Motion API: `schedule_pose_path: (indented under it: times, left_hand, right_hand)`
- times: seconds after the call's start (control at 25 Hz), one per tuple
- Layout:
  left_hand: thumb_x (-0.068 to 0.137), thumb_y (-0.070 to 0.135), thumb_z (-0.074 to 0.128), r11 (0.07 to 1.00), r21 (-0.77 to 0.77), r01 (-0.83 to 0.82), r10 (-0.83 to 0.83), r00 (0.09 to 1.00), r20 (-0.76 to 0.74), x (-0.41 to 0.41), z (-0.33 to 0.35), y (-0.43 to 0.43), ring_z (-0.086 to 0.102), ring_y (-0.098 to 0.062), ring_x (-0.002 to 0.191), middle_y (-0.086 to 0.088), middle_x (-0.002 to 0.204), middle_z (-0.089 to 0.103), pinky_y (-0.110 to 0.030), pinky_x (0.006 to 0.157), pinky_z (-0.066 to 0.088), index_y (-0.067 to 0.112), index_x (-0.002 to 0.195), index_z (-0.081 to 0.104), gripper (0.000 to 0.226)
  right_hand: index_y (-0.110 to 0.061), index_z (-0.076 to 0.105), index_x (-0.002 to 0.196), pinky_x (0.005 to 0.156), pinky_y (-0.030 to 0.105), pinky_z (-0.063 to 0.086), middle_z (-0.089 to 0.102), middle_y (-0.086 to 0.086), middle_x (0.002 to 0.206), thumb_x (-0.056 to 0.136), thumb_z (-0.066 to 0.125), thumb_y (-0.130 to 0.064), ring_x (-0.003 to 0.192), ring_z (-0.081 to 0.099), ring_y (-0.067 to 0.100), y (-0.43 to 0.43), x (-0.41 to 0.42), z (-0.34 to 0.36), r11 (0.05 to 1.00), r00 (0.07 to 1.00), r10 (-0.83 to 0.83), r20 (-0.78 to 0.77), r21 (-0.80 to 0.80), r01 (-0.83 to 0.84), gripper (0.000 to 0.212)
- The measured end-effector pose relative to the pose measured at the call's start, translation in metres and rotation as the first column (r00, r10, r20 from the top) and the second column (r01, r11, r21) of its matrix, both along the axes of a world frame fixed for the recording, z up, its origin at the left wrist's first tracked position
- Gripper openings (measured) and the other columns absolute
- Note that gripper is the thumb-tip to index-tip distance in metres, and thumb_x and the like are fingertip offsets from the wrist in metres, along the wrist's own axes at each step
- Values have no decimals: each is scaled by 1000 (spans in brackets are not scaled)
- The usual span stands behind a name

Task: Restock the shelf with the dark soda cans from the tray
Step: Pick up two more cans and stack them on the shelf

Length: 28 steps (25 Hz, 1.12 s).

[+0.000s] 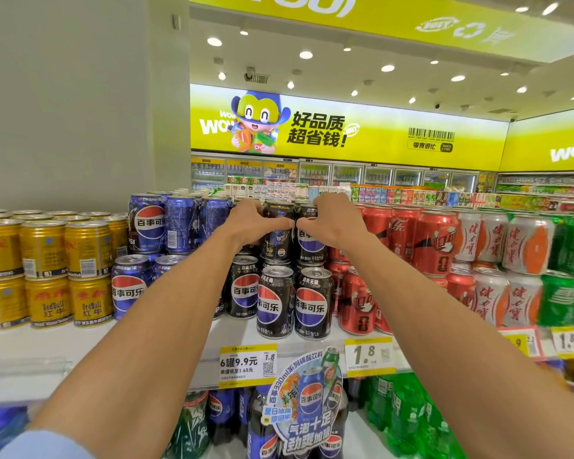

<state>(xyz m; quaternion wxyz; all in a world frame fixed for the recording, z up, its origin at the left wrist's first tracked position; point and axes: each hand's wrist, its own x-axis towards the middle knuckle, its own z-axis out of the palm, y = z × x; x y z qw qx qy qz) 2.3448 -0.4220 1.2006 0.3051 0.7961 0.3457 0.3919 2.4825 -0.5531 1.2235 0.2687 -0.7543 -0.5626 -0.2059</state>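
While gripping two black cans [279, 231] on the upper tier, left hand [251, 223] and right hand [333, 220] closed; three below fingers, blue cans [156, 223] leftward, red cans [434, 243] rightward.

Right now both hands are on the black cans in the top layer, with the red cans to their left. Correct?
Not quite. The head view shows the left hand and right hand on the top black cans, but the red cans sit to their right; blue cans are on the left.

"RedBull" on gold cans [90, 301]; "1.8" price tag [369, 356]
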Motion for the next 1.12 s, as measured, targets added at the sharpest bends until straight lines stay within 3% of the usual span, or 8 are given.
schedule_pose_path:
  times: [0.12,0.24,0.36,0.56,0.68,0.88,1.0,1.12]
  left_hand:
    - [53,64,83,1000,-19,9,-9,1000,19,0,-2,-2,41,-21,67,-7,72,31,-39,62,42,16,74,34,72]
    - [66,57,82,999,-50,0,1,1000,16,4,-6,-2,37,-21,63,-4,69,33,-37,62,40,16,74,35,63]
    - [68,61,79,999,-28,-16,16,1000,-2,3,-7,-4,37,-21,62,-8,72,37,-37,63,36,14,77,40,62]
    - [73,70,70,974,209,-83,111,986,-123,-20,-1,-19,57,-27,78,-11,85,56,-37,69,42,9,90,54,65]
    - [80,71,61,903,429,-32,228,881,-415,-47,3,-35,56,-26,102,-13,121,59,-43,91,48,9,120,55,74]
    - [80,77,54,887,455,81,291,667,-686,-88,-17,-62,45,-37,131,-19,148,42,-51,104,45,11,153,26,103]
    - [81,78,51,887,447,113,296,605,-739,-112,-34,-90,39,-38,138,-20,153,37,-51,111,39,7,154,24,104]
    - [82,76,51,878,450,165,261,623,-738,-139,-50,-122,52,-35,112,-20,134,53,-51,98,47,7,129,46,84]
  right_hand:
    - [-3,63,89,51,29,37,63,11,77,88,64,-42,70,58,30,1,-1,-2,1000,999,8,52,-4,-8,38]
    - [-5,56,80,47,30,34,58,8,72,89,63,-43,68,56,29,3,-2,-6,1000,995,-20,99,17,18,40]
    - [-6,54,87,57,33,38,53,5,78,91,62,-48,76,53,27,4,-4,-11,999,993,-11,115,43,6,43]
    - [-4,59,113,67,36,40,62,13,111,93,58,-40,109,58,32,-4,-9,-10,996,974,-55,221,80,39,42]
    - [-4,58,119,73,41,49,62,13,119,95,56,-41,116,56,33,-18,-19,-9,998,945,-38,324,63,19,44]
    - [-5,56,117,84,44,51,59,14,120,94,56,-47,118,54,34,-49,-45,-24,991,934,102,341,-120,-64,49]
    - [-4,55,122,94,45,48,58,14,124,93,54,-57,121,53,33,-77,-69,-39,981,921,98,377,-193,-25,61]
    - [-7,56,114,84,45,51,60,13,117,90,52,-65,110,57,33,-111,-97,-56,966,937,90,338,-259,0,63]
